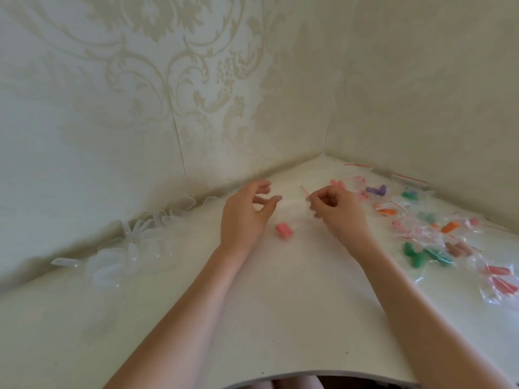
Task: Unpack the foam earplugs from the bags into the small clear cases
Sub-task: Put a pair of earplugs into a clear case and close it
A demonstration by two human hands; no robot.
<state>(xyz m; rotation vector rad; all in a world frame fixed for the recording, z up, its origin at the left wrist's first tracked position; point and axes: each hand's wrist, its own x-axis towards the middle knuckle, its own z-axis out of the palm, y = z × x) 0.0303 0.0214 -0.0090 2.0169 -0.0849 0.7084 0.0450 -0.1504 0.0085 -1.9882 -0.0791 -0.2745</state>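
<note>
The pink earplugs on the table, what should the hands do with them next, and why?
Probably the left hand, open and nearest, should pick up the pink earplugs and carry them to a clear case. They lie loose on the table, while the right hand pinches the emptied bag.

No legible text or labels anywhere.

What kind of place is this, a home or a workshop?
Probably a room in a home, though I cannot be sure. The wall carries ornate patterned wallpaper, and a plain white table fits into the corner. On it lie only small bags of earplugs and clear cases, with no tools.
</note>
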